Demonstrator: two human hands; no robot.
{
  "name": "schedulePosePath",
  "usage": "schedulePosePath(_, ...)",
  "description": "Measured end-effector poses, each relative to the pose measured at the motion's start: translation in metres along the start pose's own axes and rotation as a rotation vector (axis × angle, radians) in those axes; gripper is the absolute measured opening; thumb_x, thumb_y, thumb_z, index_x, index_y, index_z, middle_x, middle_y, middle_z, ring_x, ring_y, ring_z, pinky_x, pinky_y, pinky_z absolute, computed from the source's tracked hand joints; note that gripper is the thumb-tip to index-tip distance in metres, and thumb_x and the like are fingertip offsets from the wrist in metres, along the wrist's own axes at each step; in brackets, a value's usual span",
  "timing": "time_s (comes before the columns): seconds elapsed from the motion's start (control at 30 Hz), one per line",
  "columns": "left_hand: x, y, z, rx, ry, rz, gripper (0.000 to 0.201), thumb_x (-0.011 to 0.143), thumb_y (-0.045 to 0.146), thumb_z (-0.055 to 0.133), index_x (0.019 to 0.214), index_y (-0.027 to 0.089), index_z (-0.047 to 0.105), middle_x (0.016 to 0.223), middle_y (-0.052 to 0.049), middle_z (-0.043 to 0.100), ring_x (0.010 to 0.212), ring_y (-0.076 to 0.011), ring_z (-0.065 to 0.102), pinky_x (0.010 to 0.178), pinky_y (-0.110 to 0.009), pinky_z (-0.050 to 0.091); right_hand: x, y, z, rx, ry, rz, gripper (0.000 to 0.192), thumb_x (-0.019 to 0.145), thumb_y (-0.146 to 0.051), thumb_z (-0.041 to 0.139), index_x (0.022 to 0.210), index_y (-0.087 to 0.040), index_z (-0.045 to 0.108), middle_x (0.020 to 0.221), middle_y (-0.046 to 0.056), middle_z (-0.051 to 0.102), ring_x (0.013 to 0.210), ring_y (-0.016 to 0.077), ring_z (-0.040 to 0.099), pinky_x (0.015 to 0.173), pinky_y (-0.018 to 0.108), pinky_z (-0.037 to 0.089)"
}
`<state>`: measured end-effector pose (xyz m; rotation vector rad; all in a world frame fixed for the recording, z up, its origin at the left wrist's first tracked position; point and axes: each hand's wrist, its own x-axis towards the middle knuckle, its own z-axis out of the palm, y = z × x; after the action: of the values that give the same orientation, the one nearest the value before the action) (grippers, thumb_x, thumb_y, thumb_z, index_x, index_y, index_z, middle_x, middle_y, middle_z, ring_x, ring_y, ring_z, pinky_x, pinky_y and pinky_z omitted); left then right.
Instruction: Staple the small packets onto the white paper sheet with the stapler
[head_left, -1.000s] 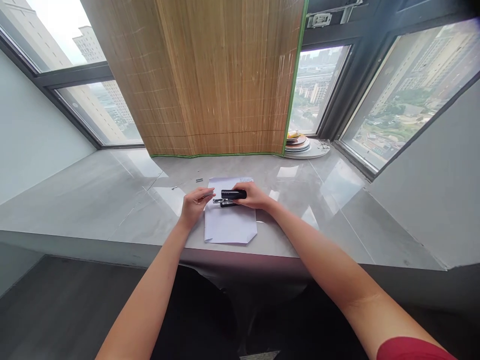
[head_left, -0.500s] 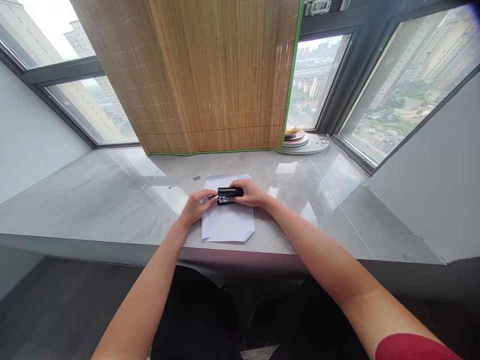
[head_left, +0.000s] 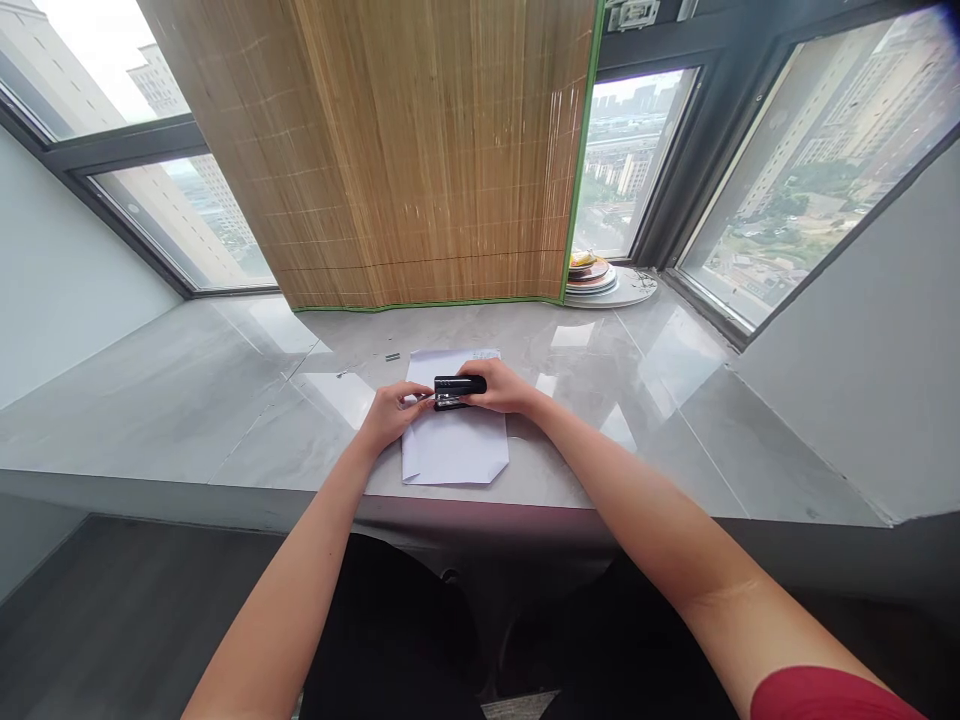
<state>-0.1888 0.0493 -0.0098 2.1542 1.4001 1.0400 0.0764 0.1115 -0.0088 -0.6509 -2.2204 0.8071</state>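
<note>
One black stapler (head_left: 455, 385) is sitting over white paper (head_left: 455, 450) on the windowsill (head_left: 255, 400). Right hand (head_left: 504, 386) is clasping it; left hand (head_left: 390, 412) is meeting its front end, can't tell that grip. Metal rail (head_left: 448, 401) isn't protruding anymore, probably seating.

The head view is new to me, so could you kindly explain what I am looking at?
There is no machine here: the pictures come from one camera on a person's head, looking forward and down. The bare right hand holds a black, elongated stapler above white paper on a glossy grey tiled ledge. The bare left hand is at the stapler's front end; whether it grips anything is unclear. Small grey strips lie left of the paper, and stacked plates stand farther back, right.
</note>
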Motion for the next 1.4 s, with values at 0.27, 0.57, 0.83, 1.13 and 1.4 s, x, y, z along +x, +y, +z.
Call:
schedulePosePath(0.27, -0.001, 0.000, -0.001, 0.021, 0.021, 0.043, 0.021, 0.092, 0.042, 0.073, 0.100, 0.024, 0.080, 0.099, -0.004, 0.080, 0.090, -0.0214, 0.071, 0.078, -0.035, 0.051, 0.000, 0.002, 0.001, -0.007, -0.003, -0.007, 0.016, 0.078, -0.019, 0.071, 0.094, -0.018, 0.071, 0.088, 0.001, 0.070, 0.082, 0.0176, 0.062, 0.076, 0.027, 0.041)
schedulePosePath(0.57, 0.003, -0.004, 0.003, 0.020, 0.005, 0.020, 0.023, 0.090, 0.044, 0.075, 0.099, 0.023, 0.080, 0.098, -0.004, 0.080, 0.087, -0.0207, 0.070, 0.072, -0.033, 0.050, 0.001, 0.001, 0.000, -0.021, -0.002, -0.003, 0.013, 0.078, -0.019, 0.071, 0.091, -0.018, 0.071, 0.087, 0.001, 0.069, 0.081, 0.0171, 0.061, 0.075, 0.027, 0.040)
schedulePosePath(0.83, 0.000, -0.003, 0.001, 0.020, 0.000, 0.019, 0.028, 0.091, 0.047, 0.076, 0.105, 0.024, 0.082, 0.099, -0.005, 0.081, 0.084, -0.0209, 0.071, 0.066, -0.031, 0.053, 0.001, 0.000, 0.000, -0.026, -0.012, 0.011, 0.012, 0.078, -0.021, 0.071, 0.090, -0.019, 0.070, 0.087, 0.001, 0.069, 0.081, 0.0173, 0.059, 0.074, 0.028, 0.039)
schedulePosePath(1.13, -0.005, 0.004, -0.001, -0.069, -0.002, 0.174, 0.019, 0.095, 0.039, 0.074, 0.103, 0.025, 0.084, 0.109, -0.006, 0.082, 0.103, -0.0263, 0.078, 0.097, -0.041, 0.063, -0.004, 0.008, -0.023, 0.150, -0.003, 0.063, 0.024, 0.074, -0.031, 0.079, 0.093, -0.018, 0.074, 0.087, 0.001, 0.070, 0.084, 0.0186, 0.061, 0.077, 0.029, 0.042)
schedulePosePath(1.4, -0.008, 0.007, 0.000, -0.173, -0.003, 0.125, 0.026, 0.091, 0.037, 0.079, 0.112, 0.023, 0.073, 0.109, -0.007, 0.080, 0.100, -0.0250, 0.077, 0.097, -0.043, 0.062, -0.007, -0.001, -0.025, 0.278, -0.067, 0.082, 0.027, 0.068, -0.030, 0.083, 0.090, -0.017, 0.077, 0.084, -0.001, 0.067, 0.082, 0.0172, 0.059, 0.075, 0.028, 0.041)
